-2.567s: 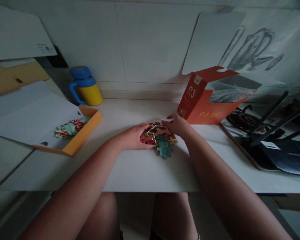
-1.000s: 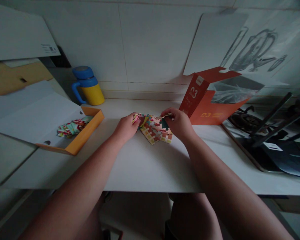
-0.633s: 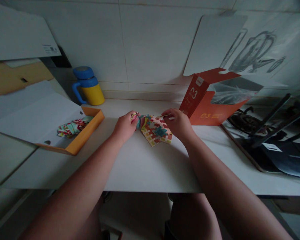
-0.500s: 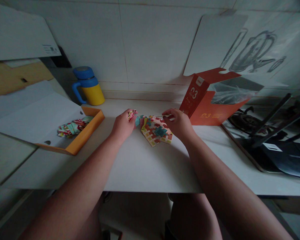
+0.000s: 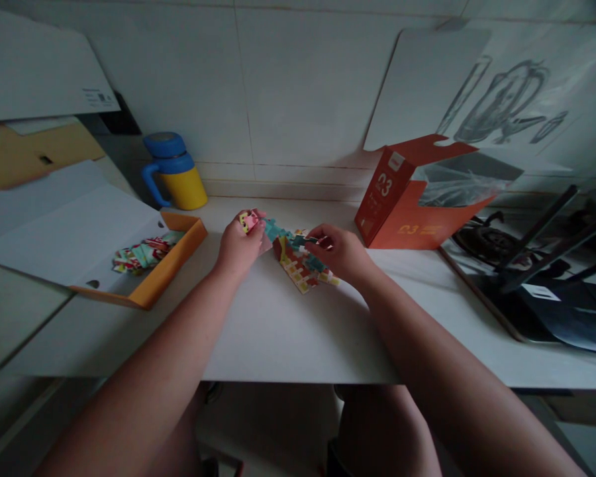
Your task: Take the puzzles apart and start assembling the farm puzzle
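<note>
My left hand (image 5: 239,244) is closed around a pink and yellow printed piece (image 5: 249,220), which looks like thin card or paper. From that hand a teal strip (image 5: 275,230) runs right toward my right hand (image 5: 338,252). The fingers of my right hand are pinched at the strip's dark teal end; whether strip and piece are joined I cannot tell. Beneath, on the white tabletop (image 5: 288,338), lie overlapping printed pieces (image 5: 300,273) in brown, yellow and white, partly covered by the right hand.
At left, an open orange-edged box (image 5: 176,265) contains more printed pieces (image 5: 146,255). Behind it stands a blue and yellow jug (image 5: 183,182). An open red-orange carton (image 5: 412,222) with clear plastic inside is at right, beside a black router-like device (image 5: 561,298) with antennas.
My left hand has shifted slightly left and turned, showing more of the pink piece. My right hand has moved slightly left and lower, and the teal strip now stretches between both hands.
</note>
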A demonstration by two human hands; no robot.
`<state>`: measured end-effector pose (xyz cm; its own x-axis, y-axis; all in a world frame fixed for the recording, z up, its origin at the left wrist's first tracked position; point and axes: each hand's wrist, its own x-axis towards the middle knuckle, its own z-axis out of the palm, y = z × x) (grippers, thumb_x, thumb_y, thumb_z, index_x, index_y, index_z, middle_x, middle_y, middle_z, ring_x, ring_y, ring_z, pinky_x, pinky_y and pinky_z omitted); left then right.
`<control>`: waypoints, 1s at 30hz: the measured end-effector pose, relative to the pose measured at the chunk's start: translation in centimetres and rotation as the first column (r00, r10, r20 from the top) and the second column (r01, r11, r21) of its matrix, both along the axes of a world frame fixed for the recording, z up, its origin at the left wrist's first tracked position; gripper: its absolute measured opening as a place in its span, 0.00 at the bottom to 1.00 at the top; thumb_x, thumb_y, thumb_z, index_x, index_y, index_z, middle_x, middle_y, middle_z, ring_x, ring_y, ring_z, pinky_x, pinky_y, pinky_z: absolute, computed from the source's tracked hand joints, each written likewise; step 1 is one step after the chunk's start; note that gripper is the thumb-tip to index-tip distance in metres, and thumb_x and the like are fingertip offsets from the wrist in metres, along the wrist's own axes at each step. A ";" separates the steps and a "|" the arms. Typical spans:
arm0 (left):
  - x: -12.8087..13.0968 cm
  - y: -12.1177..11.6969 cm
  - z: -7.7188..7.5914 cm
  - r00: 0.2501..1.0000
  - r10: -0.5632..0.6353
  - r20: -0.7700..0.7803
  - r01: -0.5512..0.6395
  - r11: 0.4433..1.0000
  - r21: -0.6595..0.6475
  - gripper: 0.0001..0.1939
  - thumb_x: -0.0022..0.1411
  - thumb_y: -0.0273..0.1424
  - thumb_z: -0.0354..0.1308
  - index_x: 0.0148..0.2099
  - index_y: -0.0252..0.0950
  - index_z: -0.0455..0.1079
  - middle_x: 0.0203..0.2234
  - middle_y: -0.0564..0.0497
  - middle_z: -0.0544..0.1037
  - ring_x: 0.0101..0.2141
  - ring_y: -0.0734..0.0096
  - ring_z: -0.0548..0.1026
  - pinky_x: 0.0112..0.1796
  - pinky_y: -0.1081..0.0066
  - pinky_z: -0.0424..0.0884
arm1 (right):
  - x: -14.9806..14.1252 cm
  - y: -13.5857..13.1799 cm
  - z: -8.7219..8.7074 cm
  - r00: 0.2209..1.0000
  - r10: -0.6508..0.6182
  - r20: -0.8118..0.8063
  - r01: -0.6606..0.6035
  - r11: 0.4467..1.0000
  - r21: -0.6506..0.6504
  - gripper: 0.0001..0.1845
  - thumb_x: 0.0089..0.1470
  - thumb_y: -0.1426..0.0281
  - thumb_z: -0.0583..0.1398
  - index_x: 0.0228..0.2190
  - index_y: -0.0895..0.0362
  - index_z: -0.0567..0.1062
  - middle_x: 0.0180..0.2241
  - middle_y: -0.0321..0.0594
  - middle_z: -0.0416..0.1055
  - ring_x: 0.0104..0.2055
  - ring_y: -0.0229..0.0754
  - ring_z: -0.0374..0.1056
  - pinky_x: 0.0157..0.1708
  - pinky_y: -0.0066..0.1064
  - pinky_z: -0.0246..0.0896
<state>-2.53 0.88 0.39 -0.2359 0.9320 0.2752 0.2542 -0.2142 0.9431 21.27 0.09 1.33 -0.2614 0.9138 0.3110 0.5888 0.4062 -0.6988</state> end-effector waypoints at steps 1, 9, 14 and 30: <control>0.1 -0.1 0.1 0.999 -0.010 0.041 0.010 1.000 0.001 0.14 0.67 0.37 0.61 0.52 0.39 0.73 0.37 0.49 0.80 0.32 0.70 0.77 0.29 0.73 0.72 | -0.1 0.0 -0.2 1.000 0.006 -0.010 -0.005 1.000 0.006 0.11 0.59 0.62 0.65 0.41 0.54 0.80 0.33 0.37 0.80 0.33 0.39 0.75 0.32 0.27 0.63; 1.9 -0.7 -0.3 0.875 -0.329 0.356 0.341 0.940 0.030 0.16 0.63 0.34 0.67 0.51 0.39 0.71 0.38 0.51 0.79 0.28 0.77 0.73 0.29 0.77 0.68 | -0.9 0.5 -1.7 0.942 -0.069 -0.327 0.035 0.993 -0.108 0.16 0.60 0.53 0.64 0.39 0.52 0.71 0.32 0.35 0.77 0.29 0.41 0.77 0.27 0.29 0.69; 3.0 -1.0 -1.0 0.807 -0.404 0.430 0.441 0.898 0.016 0.16 0.65 0.37 0.66 0.52 0.40 0.70 0.46 0.46 0.82 0.29 0.76 0.73 0.30 0.75 0.68 | -1.7 0.6 -2.4 0.851 -0.011 -0.525 -0.154 0.951 -0.269 0.21 0.53 0.52 0.69 0.37 0.52 0.71 0.32 0.34 0.76 0.29 0.41 0.77 0.29 0.33 0.75; 2.5 -0.6 -1.6 0.797 -0.196 0.571 0.361 0.913 -0.191 0.08 0.66 0.31 0.66 0.46 0.38 0.72 0.35 0.51 0.78 0.30 0.73 0.76 0.34 0.70 0.76 | -1.2 1.0 -2.4 0.937 -0.058 -0.345 0.044 0.998 -0.048 0.11 0.56 0.61 0.68 0.38 0.52 0.75 0.31 0.35 0.75 0.30 0.39 0.72 0.30 0.31 0.70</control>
<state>-0.03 0.32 -1.17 0.0156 0.9956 -0.0929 -0.3306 0.0928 0.9392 20.10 1.04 -1.12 -0.0971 0.9363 0.3374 0.3269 0.3502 -0.8778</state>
